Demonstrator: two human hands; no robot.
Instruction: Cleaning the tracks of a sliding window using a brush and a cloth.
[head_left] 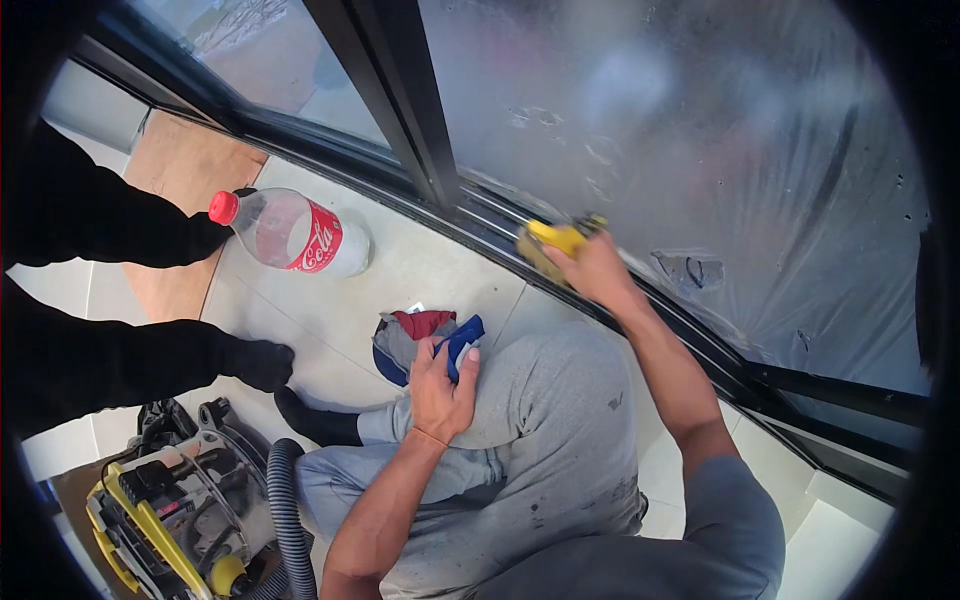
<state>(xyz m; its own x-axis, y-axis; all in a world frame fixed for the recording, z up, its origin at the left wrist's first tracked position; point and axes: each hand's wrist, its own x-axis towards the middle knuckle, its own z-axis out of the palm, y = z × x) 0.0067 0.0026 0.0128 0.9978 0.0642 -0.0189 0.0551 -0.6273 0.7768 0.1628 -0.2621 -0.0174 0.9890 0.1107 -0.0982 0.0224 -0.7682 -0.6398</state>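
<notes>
My right hand (600,268) is closed around a yellow-handled scrub brush (558,238), its tan bristles down at the black door track (500,218). The brush's edges are slightly blurred. Over by my bent knee, my left hand (442,392) grips a bunched cloth (405,340) of grey, blue and red fabric. Part of the cloth hangs past my fingers, just above the tiles. To the left of the cloth stands a clear plastic bottle (275,232) with a red cap and red label.
Plastic film (720,150) covers the glass panel beyond the track. A black upright frame (400,100) rises beside it. Another person's black-clad legs (120,330) reach in from the left, near a wooden board (185,165). At lower left sits a yellow-and-black vacuum machine (180,500) with a grey hose (287,510).
</notes>
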